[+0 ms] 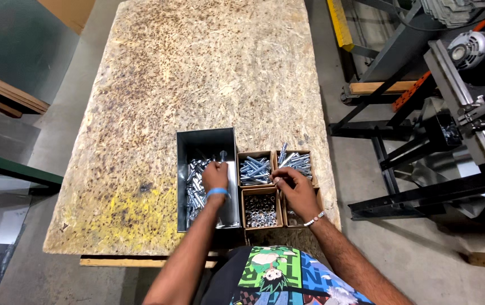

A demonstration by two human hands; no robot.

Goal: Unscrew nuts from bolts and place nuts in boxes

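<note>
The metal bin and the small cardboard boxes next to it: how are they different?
The metal bin is grey, tall-walled and long; the cardboard boxes are brown, shallow and small. The bin stands alone on the left with the left hand in it; the boxes sit clustered to its right under the right hand. All hold silvery hardware and rest on the board table.

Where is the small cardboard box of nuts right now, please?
In the head view, the cardboard box of nuts sits near the table's front edge, right of the metal bin, just in front of a box of bolts and left of the right hand.
</note>
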